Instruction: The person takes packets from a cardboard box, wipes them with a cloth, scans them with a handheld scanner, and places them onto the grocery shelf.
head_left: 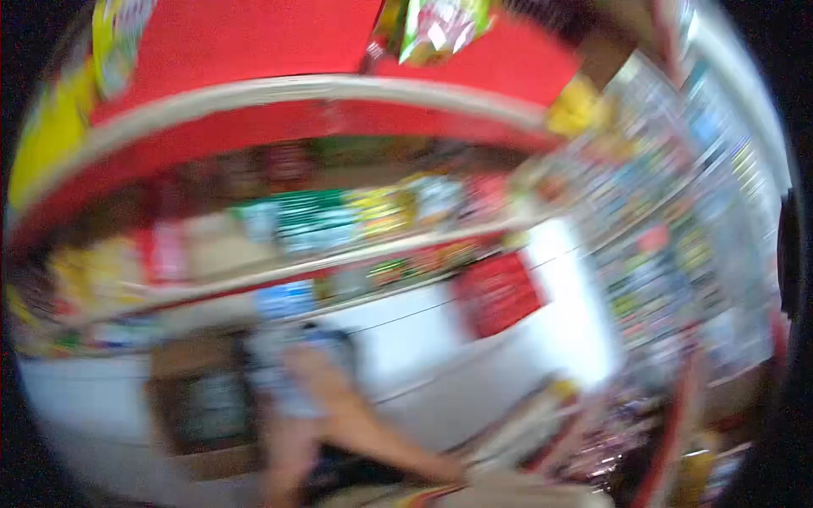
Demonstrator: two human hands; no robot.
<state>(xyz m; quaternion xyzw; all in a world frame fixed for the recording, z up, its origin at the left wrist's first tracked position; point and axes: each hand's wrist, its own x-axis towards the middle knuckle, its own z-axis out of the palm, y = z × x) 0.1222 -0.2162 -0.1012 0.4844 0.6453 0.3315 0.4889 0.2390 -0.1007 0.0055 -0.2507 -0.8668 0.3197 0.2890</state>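
Everything is smeared by motion. My right hand [312, 366] is at the end of a forearm that slants up and left from the bottom centre. Lower and further left, my left hand [290, 427] shows only as a blurred skin-coloured patch. A pale bluish-white item [284, 381], too blurred to name, lies beside and between the two hands. The fingers of both hands are too blurred to read, so any grip is hidden. Left of them, an open brown cardboard box [165, 398] stands on the white tiled floor [389, 347], with dark greyish contents.
A red shelf [254, 42] with a pale edge curves across the top, bearing colourful packets [445, 25]. Below it runs a lower shelf [339, 254] of packaged goods. A red item [498, 292] sits on the floor. More stocked shelves [660, 254] stand at the right.
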